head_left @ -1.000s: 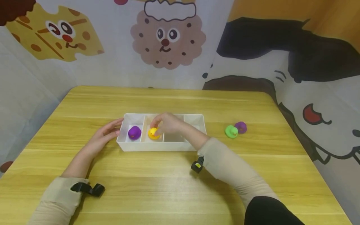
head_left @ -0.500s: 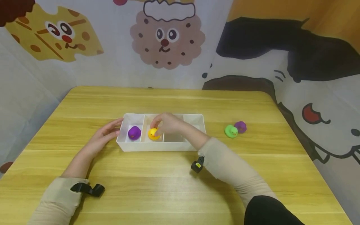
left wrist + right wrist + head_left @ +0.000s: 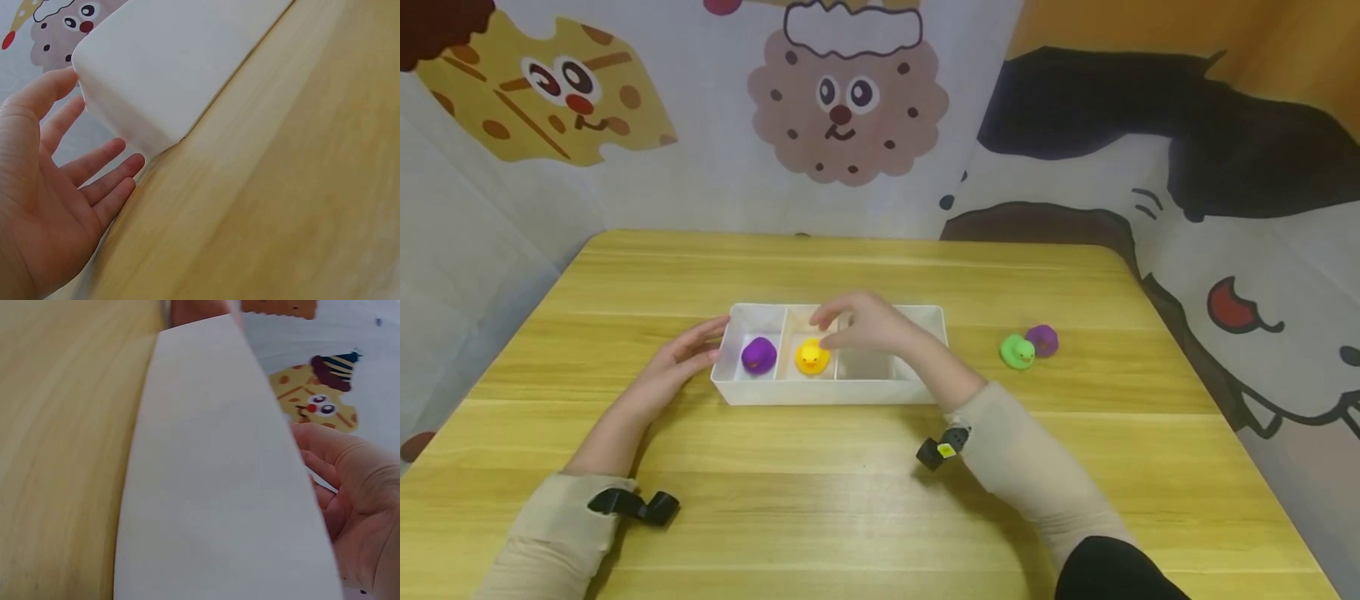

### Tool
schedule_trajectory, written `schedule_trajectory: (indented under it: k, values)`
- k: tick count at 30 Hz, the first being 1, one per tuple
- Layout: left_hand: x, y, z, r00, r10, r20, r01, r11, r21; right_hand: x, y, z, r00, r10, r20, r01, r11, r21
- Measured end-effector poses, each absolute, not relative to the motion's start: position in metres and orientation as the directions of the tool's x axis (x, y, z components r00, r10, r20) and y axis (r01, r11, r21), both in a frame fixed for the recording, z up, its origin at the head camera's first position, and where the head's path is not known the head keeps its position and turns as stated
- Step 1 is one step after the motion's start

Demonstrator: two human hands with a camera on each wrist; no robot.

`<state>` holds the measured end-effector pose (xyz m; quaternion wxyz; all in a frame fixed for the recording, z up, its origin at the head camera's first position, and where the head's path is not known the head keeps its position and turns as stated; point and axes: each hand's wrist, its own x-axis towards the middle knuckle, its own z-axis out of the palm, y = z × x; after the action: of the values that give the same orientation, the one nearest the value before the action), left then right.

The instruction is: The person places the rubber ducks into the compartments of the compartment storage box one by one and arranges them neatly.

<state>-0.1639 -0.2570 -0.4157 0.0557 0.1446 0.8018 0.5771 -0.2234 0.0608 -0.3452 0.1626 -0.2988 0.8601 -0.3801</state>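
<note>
A white divided tray stands on the table. In its leftmost compartment sits a purple rubber duck, and the compartment beside it holds a yellow rubber duck. My right hand hovers over the tray just right of the yellow duck, fingers loosely bent with nothing between them. In the right wrist view the tray's side wall hides part of that hand. At the tray's left end my left hand has its fingertips against the wall; the left wrist view shows its fingers spread and relaxed.
To the right of the tray, a green rubber duck and a purple duck lie close together on the wooden table. A cartoon-printed curtain hangs behind the table.
My right hand has let go of the yellow duck and drawn slightly up and to the right. The yellow duck stays in its compartment. My left hand has not moved.
</note>
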Motion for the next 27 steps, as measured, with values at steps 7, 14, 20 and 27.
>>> schedule_trajectory:
  k: [7,14,20,27]
  values:
    - [-0.164,-0.256,-0.415,-0.952,0.296,0.076,0.165,0.291,0.942,-0.212,0.080,-0.335,-0.787,-0.613,0.075,-0.429,0.454,-0.781]
    - [-0.164,-0.255,-0.415,-0.952,0.297,0.077,0.166,0.286,0.944,-0.196,0.099,-0.328,-0.810,-0.577,0.107,-0.428,0.457,-0.780]
    - [-0.163,-0.255,-0.415,-0.954,0.292,0.067,0.155,0.290,0.944,-0.185,0.119,-0.324,-0.814,-0.558,0.160,-0.461,0.453,-0.763]
    - [-0.162,-0.255,-0.414,-0.952,0.297,0.075,0.163,0.286,0.944,-0.176,0.148,-0.324,-0.832,-0.517,0.202,-0.461,0.443,-0.769]
